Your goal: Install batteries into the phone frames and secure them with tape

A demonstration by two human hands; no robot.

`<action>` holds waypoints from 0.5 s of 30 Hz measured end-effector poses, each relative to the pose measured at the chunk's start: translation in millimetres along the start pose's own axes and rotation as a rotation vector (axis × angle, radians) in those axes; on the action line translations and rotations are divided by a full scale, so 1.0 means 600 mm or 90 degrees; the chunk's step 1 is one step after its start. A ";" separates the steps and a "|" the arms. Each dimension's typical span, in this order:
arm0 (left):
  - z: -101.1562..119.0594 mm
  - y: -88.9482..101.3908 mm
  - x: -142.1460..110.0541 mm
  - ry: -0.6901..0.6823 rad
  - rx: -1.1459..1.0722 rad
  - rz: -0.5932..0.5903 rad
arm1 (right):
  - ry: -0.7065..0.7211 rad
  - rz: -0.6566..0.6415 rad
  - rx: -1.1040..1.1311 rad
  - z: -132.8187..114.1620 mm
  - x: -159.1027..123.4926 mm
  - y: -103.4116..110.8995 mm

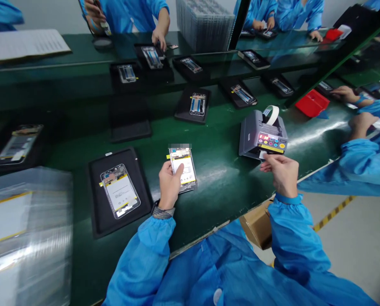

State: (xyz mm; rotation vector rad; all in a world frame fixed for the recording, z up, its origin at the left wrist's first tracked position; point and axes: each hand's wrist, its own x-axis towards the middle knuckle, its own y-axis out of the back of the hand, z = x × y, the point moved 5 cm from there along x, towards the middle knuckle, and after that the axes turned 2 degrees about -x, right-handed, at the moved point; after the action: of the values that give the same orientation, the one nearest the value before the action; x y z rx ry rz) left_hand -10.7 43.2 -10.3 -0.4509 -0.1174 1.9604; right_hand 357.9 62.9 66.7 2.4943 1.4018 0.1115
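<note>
My left hand (170,183) grips an opened phone (187,166) by its left side, thumb lying over the white battery. Circuit parts show at the phone's top end, and a yellow tab sticks out at its left. My right hand (282,172) pinches a small white piece of tape (263,155) at the front slot of a grey tape dispenser (263,134). That machine has a lit red display, coloured buttons and a white roll on top. To the left of my left hand, another opened phone (120,191) with a white battery lies on a black tray (96,212).
Clear plastic trays (49,238) are stacked at the near left. More black trays with phone frames, one holding a phone frame (198,104), line the green bench and the raised shelf. A red bin (313,103) stands beyond the dispenser. Co-workers in blue sit opposite and at right.
</note>
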 end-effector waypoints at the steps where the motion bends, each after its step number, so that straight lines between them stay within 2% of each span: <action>1: 0.000 0.000 0.000 0.000 -0.002 -0.001 | 0.005 0.004 0.000 0.001 0.000 0.001; 5: -0.002 -0.001 0.003 0.005 -0.022 -0.003 | 0.008 0.035 0.008 -0.001 -0.001 0.007; 11: -0.002 -0.002 0.003 0.001 -0.033 -0.010 | 0.008 0.019 0.028 -0.008 -0.001 0.012; 15: -0.005 -0.004 0.003 -0.003 -0.043 -0.015 | 0.018 0.012 0.033 -0.001 -0.030 0.006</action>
State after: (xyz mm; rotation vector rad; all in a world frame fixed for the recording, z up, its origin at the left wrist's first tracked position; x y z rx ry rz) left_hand -8.2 45.3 -12.6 -0.4872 -0.1912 1.9384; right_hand 351.3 46.0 69.4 2.5591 1.4092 0.1163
